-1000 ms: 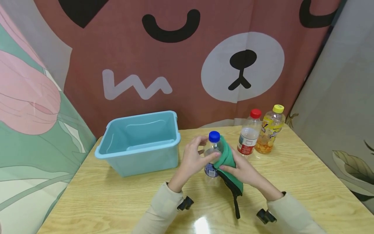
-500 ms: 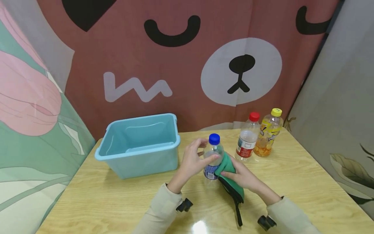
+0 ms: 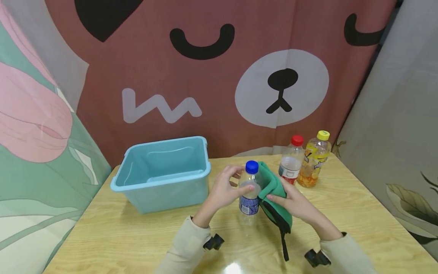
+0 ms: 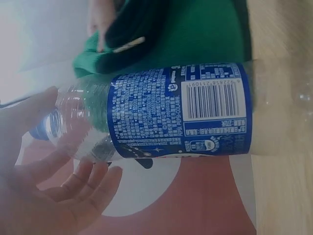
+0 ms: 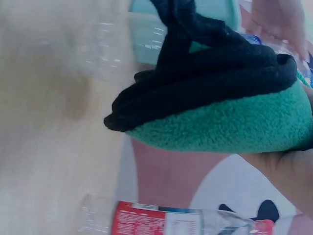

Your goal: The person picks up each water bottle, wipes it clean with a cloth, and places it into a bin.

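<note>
A clear plastic bottle with a blue cap and blue label stands upright on the table. My left hand holds it below the cap, thumb in front and fingers on the far side; the left wrist view shows the bottle's barcode. In my right hand is a folded green fleecy cloth with black trim and a hanging black strap. Its upper part lies against the bottle's right side. Some of the right fingers are hidden behind the cloth.
A light-blue plastic tub stands at the left of the wooden table. Back right, a red-capped bottle and a yellow-capped bottle with orange contents stand side by side. A patterned curtain hangs behind the table.
The cloth slid down the bottle's right side, then came back up, with my right hand moving along. My left hand keeps its place on the bottle. The head view tilted slightly upward.
</note>
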The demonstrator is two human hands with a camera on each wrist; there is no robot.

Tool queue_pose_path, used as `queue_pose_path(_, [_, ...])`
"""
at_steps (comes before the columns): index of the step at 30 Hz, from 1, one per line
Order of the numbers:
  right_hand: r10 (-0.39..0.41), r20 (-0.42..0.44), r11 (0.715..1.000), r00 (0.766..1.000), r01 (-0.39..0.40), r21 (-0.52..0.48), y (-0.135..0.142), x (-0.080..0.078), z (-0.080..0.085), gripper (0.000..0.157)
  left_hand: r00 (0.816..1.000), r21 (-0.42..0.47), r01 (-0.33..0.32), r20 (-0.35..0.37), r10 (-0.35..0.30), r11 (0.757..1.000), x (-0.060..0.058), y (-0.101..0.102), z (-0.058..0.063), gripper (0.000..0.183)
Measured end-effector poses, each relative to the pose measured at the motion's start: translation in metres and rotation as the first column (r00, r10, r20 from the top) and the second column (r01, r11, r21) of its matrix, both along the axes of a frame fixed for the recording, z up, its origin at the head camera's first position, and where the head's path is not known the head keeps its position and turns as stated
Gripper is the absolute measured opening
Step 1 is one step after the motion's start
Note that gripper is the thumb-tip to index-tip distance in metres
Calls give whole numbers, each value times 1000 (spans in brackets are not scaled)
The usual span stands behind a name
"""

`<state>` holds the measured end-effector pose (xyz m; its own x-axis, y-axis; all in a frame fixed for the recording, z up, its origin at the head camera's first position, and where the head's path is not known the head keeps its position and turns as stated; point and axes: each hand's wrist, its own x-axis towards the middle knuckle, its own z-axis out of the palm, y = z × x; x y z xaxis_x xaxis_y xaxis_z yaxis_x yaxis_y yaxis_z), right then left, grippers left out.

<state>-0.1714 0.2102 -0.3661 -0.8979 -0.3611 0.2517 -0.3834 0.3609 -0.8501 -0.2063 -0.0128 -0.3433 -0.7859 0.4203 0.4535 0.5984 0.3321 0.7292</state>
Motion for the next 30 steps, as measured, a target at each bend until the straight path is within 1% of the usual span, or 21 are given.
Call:
queue_pose_path(2, [6, -34, 1000, 999, -5, 4, 1, 0, 6, 66, 1000, -7, 9, 7, -8, 1000, 0, 0, 0, 50])
queue_pose_path(7, [13, -111, 1000, 994, -12, 5, 1, 0, 20, 72, 998, 15, 44, 40, -45, 999, 0, 1, 1, 53])
queue_pose_path(12, [6, -138, 1000, 990, -2, 31, -3, 1, 28, 72, 996, 43, 61, 59, -64, 997, -1, 2, 1, 52])
queue_pose_path(18, [-3, -190, 993, 982, 24, 111, -7, 1, 28, 67, 994, 52, 63, 83, -67, 997, 1, 2, -2, 50])
queue_pose_path(26, [-4, -225, 989, 974, 37, 145, -12, -2, 24, 80, 998, 26, 42, 41, -43, 999, 3, 3, -3, 47])
queue_pose_path(30, [1, -224, 983, 975, 39, 178, -14, -2, 22, 81, 998, 32, 44, 38, -45, 999, 3, 3, -4, 48])
